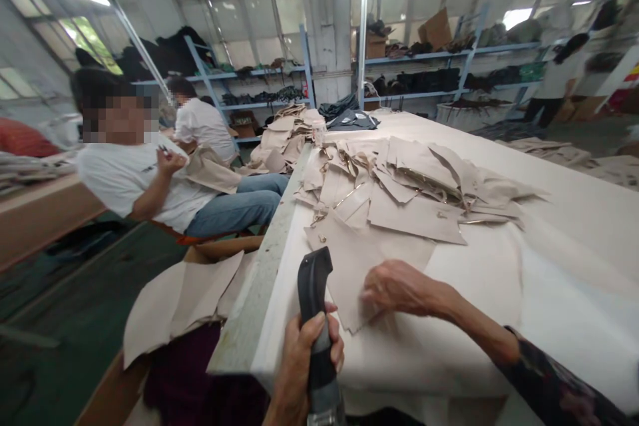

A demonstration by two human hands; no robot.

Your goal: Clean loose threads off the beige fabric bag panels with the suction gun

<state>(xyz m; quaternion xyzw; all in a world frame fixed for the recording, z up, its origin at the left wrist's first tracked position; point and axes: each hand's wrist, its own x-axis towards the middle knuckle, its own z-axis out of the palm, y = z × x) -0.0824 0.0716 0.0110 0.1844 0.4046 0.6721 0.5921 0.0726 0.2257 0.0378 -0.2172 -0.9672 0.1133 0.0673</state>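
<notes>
My left hand [312, 346] is wrapped round a black and grey handheld tool [315, 279]. The tool stands upright near the table's left edge, its curved black head at the top; its exact kind I cannot make out. My right hand [399, 287] is curled closed over the right side of a flat beige fabric piece [344, 266]. Motion blurs its fingertips, so what they grip, if anything, is hidden. That piece lies on the white table, with a small metal fitting near its upper left corner. Just beyond it spreads a heap of beige fabric pieces [414, 213], some with metal trim.
Left of the white table [564, 226], a cardboard box [112, 383] holds more beige pieces [184, 299]. A seated person [150, 180] is close by on the left, another [200, 123] behind. Dark folded cloth [352, 120] lies at the table's far end. Loaded blue shelves [419, 58] line the wall.
</notes>
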